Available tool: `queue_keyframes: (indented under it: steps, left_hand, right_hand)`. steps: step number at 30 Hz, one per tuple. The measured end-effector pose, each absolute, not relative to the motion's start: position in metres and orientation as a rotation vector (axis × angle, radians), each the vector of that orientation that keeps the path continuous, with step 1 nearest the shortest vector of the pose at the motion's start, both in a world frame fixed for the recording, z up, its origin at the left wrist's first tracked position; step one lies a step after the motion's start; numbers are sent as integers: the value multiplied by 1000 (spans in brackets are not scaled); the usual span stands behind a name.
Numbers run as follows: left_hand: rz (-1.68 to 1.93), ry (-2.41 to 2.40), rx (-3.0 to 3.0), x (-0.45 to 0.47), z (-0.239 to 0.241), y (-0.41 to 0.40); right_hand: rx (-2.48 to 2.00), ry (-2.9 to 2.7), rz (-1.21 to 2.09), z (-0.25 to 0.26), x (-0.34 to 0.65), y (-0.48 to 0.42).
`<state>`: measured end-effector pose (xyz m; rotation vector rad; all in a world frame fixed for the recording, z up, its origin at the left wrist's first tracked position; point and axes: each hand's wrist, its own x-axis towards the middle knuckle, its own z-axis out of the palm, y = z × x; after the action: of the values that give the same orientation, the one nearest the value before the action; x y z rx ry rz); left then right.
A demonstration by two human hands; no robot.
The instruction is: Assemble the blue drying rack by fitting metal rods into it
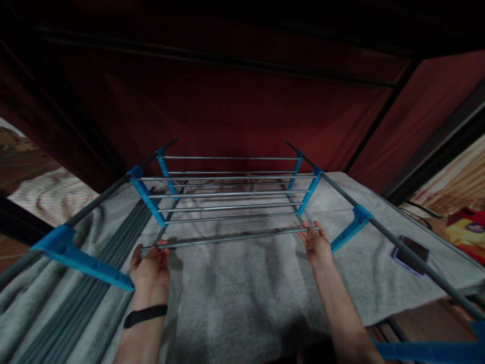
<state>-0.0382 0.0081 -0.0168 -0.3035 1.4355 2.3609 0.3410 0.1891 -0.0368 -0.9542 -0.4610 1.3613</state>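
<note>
Left of the rack [227, 194], on the grey blanket [242, 293]: a bundle of spare rods [71, 308], with a long blue bracket [81, 259] on the side rail above them. Just in front of the rack's nearest rung, gripping one loose rod [231, 237] at both ends: left hand [150, 268], black band [146, 316] at the wrist, curled with thumb and fingertips pinching the left end; right hand [316, 245], palm down, pinching the right end between fingertips. Held just above the blanket, roughly parallel to the rungs, left end looking a touch lower. Best to level it first, then line each tip up with its seat in the rack's blue end pieces, probably one end at a time rather than forcing both together. Keep the pinch close to the tips for aim, yet clear of the seats to spare the fingers. Push straight along the rod, not downward, to avoid jamming or spreading the frame. Right of the rack, a second blue bracket [354, 222] on the other rail, and beyond it a phone [411, 253] lying on the blanket, well apart from the rod.
</note>
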Motion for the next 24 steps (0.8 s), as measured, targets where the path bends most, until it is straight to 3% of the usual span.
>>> queue_keyframes:
  steps: [14,24]
  left_hand:
    - [2371,1404,-302,-36,-21,8]
    - [2190,1263,-310,-16,-19,24]
  right_hand:
    - [-950,-423,1389,-40,341,190]
    - [-906,-376,1509,-49,326,186]
